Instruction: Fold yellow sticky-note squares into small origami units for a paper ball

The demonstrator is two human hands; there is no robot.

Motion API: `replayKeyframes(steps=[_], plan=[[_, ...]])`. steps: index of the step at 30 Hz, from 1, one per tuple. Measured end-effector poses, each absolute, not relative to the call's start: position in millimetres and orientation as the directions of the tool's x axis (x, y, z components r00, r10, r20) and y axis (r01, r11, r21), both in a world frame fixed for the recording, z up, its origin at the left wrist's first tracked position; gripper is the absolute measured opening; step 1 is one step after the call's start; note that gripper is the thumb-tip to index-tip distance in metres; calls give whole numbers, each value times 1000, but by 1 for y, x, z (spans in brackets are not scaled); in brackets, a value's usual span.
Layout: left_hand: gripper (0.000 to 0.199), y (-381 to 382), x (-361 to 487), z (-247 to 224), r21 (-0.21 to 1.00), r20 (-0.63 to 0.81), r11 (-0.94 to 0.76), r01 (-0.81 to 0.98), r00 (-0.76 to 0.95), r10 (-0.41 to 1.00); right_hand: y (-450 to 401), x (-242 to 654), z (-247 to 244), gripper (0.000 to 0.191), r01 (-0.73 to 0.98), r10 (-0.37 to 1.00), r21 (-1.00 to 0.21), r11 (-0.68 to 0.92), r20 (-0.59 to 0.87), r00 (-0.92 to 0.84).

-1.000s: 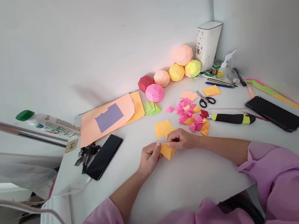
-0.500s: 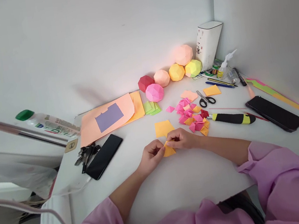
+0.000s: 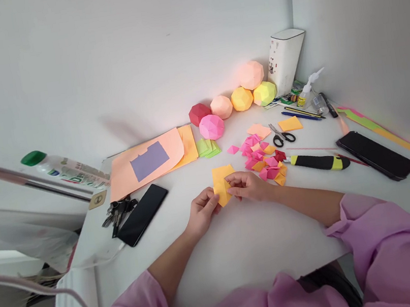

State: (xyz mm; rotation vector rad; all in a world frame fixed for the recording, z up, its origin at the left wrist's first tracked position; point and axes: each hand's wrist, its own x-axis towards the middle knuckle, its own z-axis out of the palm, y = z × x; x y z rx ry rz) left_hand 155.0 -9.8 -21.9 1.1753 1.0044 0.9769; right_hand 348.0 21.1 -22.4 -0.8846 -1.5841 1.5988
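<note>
Well left of the pile of folded papers (image 3: 252, 141), a black phone (image 3: 143, 215) lies on the table (image 3: 208, 276). Closer to the pile, on its near left side, the left hand (image 3: 201, 210) pinches an orange paper (image 3: 221, 194) between thumb and fingers. The right hand (image 3: 249, 186), just in front of the pile's left side, grips that paper's right edge. Scissors (image 3: 282, 135) lie just behind the pile's right side; a black-and-yellow cutter (image 3: 318, 163) lies to its right.

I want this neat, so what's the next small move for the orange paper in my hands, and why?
Probably press a crease into the orange paper with your right hand, steadying it with your left hand: both hands hold it at opposite sides, and folded pieces lie nearby.
</note>
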Motion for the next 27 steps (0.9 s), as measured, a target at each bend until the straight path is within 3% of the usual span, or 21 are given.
replayKeyframes(steps=[4,8,13,23,27], plan=[[35,-12,156,-19,993,-100,115,-36,292,951,21,348,-24,39,-17,847,-1000,12,19,-531],[25,-11,158,-20,982,-117,153,-107,284,952,22,349,-24,41,-34,830,-999,27,42,-556],[30,-9,160,-22,977,-59,109,-182,260,964,24,349,-26,37,-87,860,-996,35,74,-505],[46,-13,160,-24,991,4,43,-127,350,937,22,349,-22,27,-10,859,-1000,-1,4,-513],[36,-14,159,-24,997,-7,32,-63,357,934,21,349,-21,24,15,854,-1000,15,5,-521]])
